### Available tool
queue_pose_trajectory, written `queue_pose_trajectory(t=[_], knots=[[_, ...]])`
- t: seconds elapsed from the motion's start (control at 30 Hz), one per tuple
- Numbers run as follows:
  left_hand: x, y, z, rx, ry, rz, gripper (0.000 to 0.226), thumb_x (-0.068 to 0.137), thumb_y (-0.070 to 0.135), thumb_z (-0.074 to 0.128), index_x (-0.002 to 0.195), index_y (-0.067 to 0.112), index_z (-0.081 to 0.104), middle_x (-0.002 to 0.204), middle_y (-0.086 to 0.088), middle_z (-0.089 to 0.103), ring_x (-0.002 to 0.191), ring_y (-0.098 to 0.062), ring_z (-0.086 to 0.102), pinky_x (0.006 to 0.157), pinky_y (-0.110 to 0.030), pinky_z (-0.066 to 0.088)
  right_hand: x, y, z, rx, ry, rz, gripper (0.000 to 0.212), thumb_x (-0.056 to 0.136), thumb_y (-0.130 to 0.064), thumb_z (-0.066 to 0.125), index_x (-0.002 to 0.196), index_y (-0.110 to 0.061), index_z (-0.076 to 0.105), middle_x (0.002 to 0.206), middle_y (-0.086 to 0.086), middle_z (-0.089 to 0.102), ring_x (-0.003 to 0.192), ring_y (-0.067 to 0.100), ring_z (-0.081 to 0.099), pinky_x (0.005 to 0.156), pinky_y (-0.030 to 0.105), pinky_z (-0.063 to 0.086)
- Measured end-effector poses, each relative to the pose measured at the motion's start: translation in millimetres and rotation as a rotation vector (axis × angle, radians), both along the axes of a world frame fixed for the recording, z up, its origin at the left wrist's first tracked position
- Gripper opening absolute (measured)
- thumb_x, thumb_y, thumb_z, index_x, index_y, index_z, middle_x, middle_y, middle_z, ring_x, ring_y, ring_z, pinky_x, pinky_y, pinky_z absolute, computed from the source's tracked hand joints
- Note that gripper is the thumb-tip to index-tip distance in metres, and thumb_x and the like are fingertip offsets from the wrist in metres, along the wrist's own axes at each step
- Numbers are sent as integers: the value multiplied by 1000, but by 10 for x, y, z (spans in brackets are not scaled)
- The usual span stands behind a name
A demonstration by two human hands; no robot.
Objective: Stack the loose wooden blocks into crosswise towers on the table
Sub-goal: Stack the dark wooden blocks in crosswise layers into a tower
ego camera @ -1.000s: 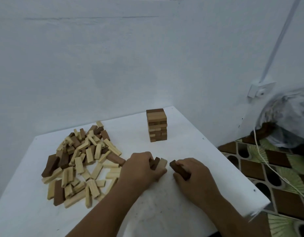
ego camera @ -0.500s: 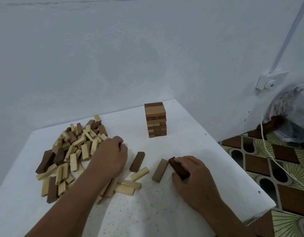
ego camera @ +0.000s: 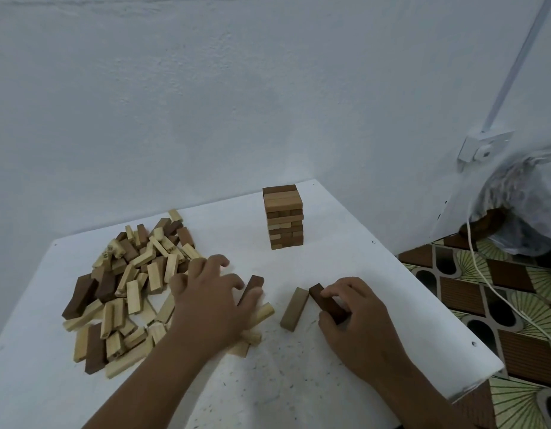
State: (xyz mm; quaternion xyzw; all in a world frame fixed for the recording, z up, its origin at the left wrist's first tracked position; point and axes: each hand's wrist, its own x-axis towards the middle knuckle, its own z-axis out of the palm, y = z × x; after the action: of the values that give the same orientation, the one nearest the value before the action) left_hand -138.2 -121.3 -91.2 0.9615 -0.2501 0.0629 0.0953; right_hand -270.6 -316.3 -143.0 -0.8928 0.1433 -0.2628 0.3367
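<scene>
A finished crosswise tower (ego camera: 283, 216) of brown and tan blocks stands at the table's far side. A heap of loose light and dark blocks (ego camera: 125, 289) covers the left of the white table (ego camera: 345, 366). My left hand (ego camera: 214, 300) lies spread, fingers extended, over a few pale blocks at the heap's right edge, its fingertips touching a dark brown block (ego camera: 252, 287). My right hand (ego camera: 357, 317) grips another dark brown block (ego camera: 325, 301), lying on the table. A tan block (ego camera: 294, 308) lies just left of it, free of both hands.
The table's right edge drops to a patterned tiled floor (ego camera: 500, 305) with a white cable (ego camera: 497, 295). A wall socket (ego camera: 481, 147) and a plastic-wrapped bundle (ego camera: 521, 205) sit at the right. A white wall stands behind the table.
My left hand let go of the blocks it held beside the right hand, went left to the heap, and now lies spread near the dark block. The right hand has kept its block.
</scene>
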Motion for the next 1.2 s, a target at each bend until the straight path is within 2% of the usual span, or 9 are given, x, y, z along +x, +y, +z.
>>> queue_pose_trajectory(t=[0.13,0.23,0.3,0.43,0.57,0.73,0.9,1.03,1.2], knots=[[7,-94,-39,26,16,26,36,83,60,52,98,35,74,127,17,44,123,-12,30,97,-39,21,7,6,-10,-17,0,-19,24,77,-23,72,100,-25,65,102,-14,57,94,-3,55,74,0,42],[-16,-138,-3,-203,25,-9,25,83,51,60,91,30,71,102,17,56,100,-6,45,89,-32,36,18,2,-26,-35,-12,-27,23,77,-23,72,99,-23,67,100,-13,58,92,-4,54,74,-1,41],[-88,-183,50,-367,154,-66,20,84,49,64,90,31,69,88,16,63,82,-2,55,73,-26,48,33,-2,-36,-41,-10,-28,24,76,-29,67,99,-24,67,99,-14,58,91,-6,53,74,-1,40],[-169,-218,-7,-262,147,-199,20,88,48,63,102,34,66,90,14,69,82,-4,58,71,-24,49,44,0,-56,-38,-8,-29,25,75,-32,65,99,-25,66,98,-14,59,90,-5,54,73,-2,40],[-72,-125,-89,-244,77,-150,18,92,41,58,106,30,63,88,10,61,82,-9,54,72,-28,46,29,1,-39,-31,-11,-35,25,75,-32,64,99,-25,66,99,-14,58,91,0,56,72,4,44],[-74,-103,-59,-375,106,-84,19,88,43,64,80,27,59,74,10,63,69,-7,55,59,-28,47,22,11,-41,-44,5,-25,25,77,-25,71,102,-22,67,100,-13,60,90,1,56,72,3,43],[-174,-239,-104,-219,0,-164,32,86,58,55,76,28,63,74,13,59,82,-12,52,74,-32,45,23,28,-20,-84,14,-21,30,77,-28,64,103,-16,73,110,-5,65,93,-1,52,79,-4,32],[-218,-322,-88,-136,43,-122,49,93,64,41,76,28,70,89,17,62,98,-9,44,91,-35,26,-18,36,11,-69,-4,53,35,78,-31,65,108,-15,72,109,-12,60,95,-3,53,85,1,37],[-138,-163,-76,-247,106,-184,13,87,41,54,81,33,63,106,26,57,110,-2,40,101,-36,15,-27,30,27,-57,-82,21,24,76,-31,68,97,-20,70,96,-18,59,81,0,56,78,5,43]])
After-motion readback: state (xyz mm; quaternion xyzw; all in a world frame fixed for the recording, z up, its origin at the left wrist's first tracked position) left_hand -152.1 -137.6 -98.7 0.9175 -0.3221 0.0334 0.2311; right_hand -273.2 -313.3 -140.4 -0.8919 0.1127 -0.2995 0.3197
